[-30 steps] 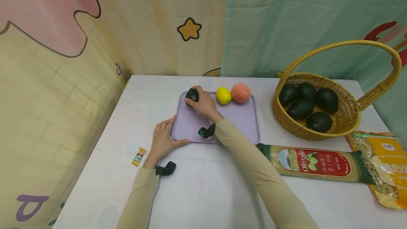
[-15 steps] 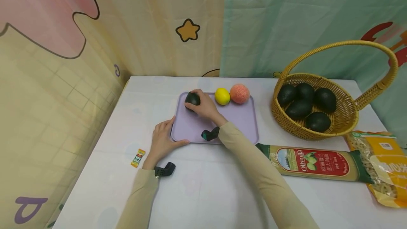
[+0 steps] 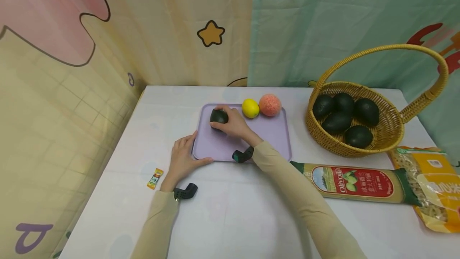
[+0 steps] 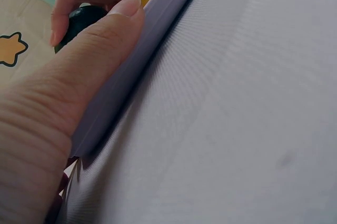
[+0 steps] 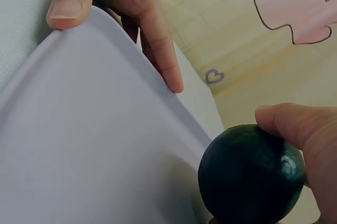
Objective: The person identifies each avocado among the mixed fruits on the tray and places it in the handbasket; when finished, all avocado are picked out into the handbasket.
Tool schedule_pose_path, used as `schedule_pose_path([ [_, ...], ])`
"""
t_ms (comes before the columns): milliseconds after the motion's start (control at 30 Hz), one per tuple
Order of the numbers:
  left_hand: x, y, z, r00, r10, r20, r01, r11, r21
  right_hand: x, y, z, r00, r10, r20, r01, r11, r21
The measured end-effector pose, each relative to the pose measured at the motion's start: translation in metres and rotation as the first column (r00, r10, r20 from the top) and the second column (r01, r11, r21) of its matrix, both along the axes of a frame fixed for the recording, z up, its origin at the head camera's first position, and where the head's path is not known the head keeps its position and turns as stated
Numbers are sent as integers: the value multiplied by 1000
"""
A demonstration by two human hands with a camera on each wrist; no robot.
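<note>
My right hand (image 3: 235, 123) grips a dark green avocado (image 3: 219, 118) over the left part of a lilac tray (image 3: 259, 132). The right wrist view shows the avocado (image 5: 250, 174) between thumb and fingers, a shadow on the tray beside it. My left hand (image 3: 184, 158) spreads around the tray's near left corner; its thumb touches the front rim and its fingers lie along the left side. At the tray's back edge sit a yellow lemon (image 3: 250, 108) and a round, rough, coral-coloured fruit (image 3: 270, 105), side by side.
Right of the tray stands a wicker basket (image 3: 323, 143) with a tall handle, holding several avocados (image 3: 336, 122). A spaghetti pack (image 3: 355, 183) lies in front of it, beside a yellow pasta bag (image 3: 436, 187). A small snack packet (image 3: 155, 178) lies left of my left hand.
My right hand has moved slightly toward me and to the right with the avocado, away from the tray's back edge. The left hand stays at the tray corner.
</note>
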State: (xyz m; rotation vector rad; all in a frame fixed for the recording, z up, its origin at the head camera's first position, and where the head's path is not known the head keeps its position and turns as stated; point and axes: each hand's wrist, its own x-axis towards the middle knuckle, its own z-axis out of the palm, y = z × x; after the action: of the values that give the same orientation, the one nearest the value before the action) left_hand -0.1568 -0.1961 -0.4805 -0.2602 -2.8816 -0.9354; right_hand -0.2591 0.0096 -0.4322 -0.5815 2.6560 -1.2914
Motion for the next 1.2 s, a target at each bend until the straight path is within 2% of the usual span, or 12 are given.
schedule_pose_path([
  [133,-1,0,0,1000,-1,3,1,1000,4,2,2,3,1000,-9,-3,9,1000,-28],
  [467,-1,0,3,1000,7,14,-7,1000,8,9,10,21,998,-18,-64,3,973,-230],
  [667,-1,0,2,1000,9,22,-9,1000,14,17,17,34,994,-72,-78,41,939,-342],
  [967,-1,1,1,999,16,35,-17,1000,17,28,30,50,972,-150,-179,44,870,-492],
  [1200,-1,1,0,1000,14,27,-14,1000,20,36,44,57,966,-199,-164,76,829,-555],
])
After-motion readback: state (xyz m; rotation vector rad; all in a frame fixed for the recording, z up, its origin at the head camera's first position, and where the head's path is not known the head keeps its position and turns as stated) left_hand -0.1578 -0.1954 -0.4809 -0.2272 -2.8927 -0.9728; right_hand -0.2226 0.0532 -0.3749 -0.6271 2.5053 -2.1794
